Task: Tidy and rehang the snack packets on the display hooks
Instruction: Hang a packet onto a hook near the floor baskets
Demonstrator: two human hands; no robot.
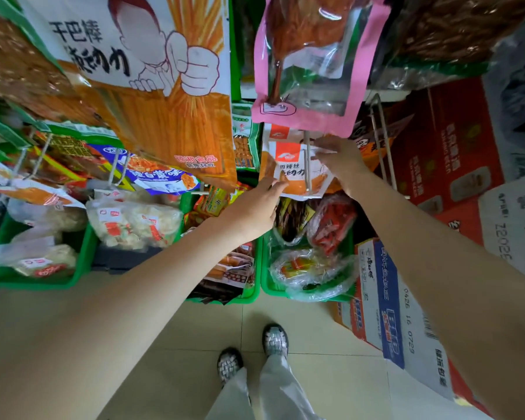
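Note:
A small white-and-orange snack packet (291,168) hangs at a white display hook (306,165) in the middle of the rack, with a like packet behind it. My left hand (255,207) reaches up from below, its fingertips pinching the packet's lower left corner. My right hand (337,159) grips the packet's upper right edge beside the hook. A large orange-and-white packet (152,86) hangs upper left, and a pink-edged clear packet (309,62) hangs just above my right hand.
Green bins (82,259) of bagged snacks line the floor under the hooks. More packets hang on hooks (119,168) at left. Red cartons (446,153) and a blue-and-white carton (388,298) stand at right. An empty wire hook (382,140) juts out right of my hand.

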